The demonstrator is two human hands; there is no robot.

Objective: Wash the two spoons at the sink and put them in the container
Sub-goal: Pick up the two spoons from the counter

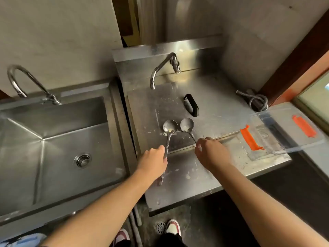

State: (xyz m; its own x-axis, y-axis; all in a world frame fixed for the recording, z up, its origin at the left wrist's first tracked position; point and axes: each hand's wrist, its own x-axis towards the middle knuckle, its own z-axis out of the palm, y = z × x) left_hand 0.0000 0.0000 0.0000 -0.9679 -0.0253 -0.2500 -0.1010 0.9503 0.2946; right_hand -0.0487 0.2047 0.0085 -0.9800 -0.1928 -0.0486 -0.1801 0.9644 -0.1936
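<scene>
On the steel counter (210,177) in front of you, a black handle (191,104) stands at the far side, below a curved faucet (161,68). At the far right you see a coiled metal hose (256,101), near the wall. Near you on the floor there is a round drain grate (160,227) between two white and red shoes (173,227).

Your two spoons lay side by side on the counter (204,107), the left spoon (170,129) just at nine o'clock of the right spoon (187,125). The sink (58,145) sat at nine o'clock of both, the container (284,132) at three o'clock on the counter's edge. A faucet (161,68) stood at twelve o'clock behind them.
</scene>
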